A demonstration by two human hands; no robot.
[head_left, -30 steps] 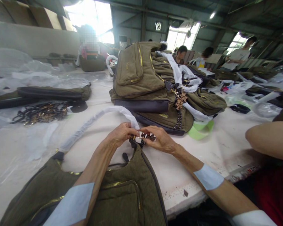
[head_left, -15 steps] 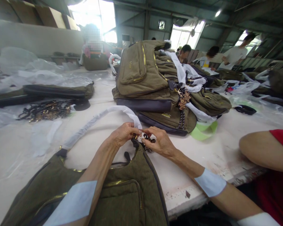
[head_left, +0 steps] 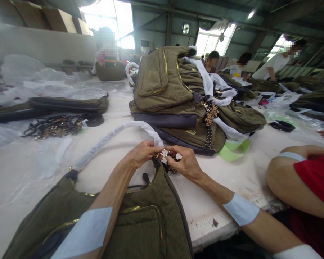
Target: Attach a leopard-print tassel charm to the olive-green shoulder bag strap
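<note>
An olive corduroy shoulder bag (head_left: 140, 237) with gold zips lies in front of me, its strap (head_left: 108, 138) wrapped in white paper and arched over the table. My left hand (head_left: 143, 154) pinches the right end of that strap beside its gold hardware. Close against it, my right hand (head_left: 187, 162) is closed on a bag charm by its metal ring (head_left: 165, 152). The leopard-print part of the bag charm (head_left: 172, 167) hangs below, partly covered by my fingers. Whether the ring is joined to the bag's hardware I cannot tell.
Stacked olive bags (head_left: 151, 82) stand just ahead, one bearing a leopard-print charm (head_left: 211, 114). Loose charms (head_left: 54, 127) are heaped at left near flat bags (head_left: 67, 104). A co-worker's red-sleeved arm (head_left: 283, 176) reaches over the table at right. Clear plastic (head_left: 24, 72) lies at far left.
The ring between my hands now shows more clearly, and my right hand has shifted slightly rightward. The red-sleeved co-worker's arm has moved left and bent. A person in white at the back has turned.
</note>
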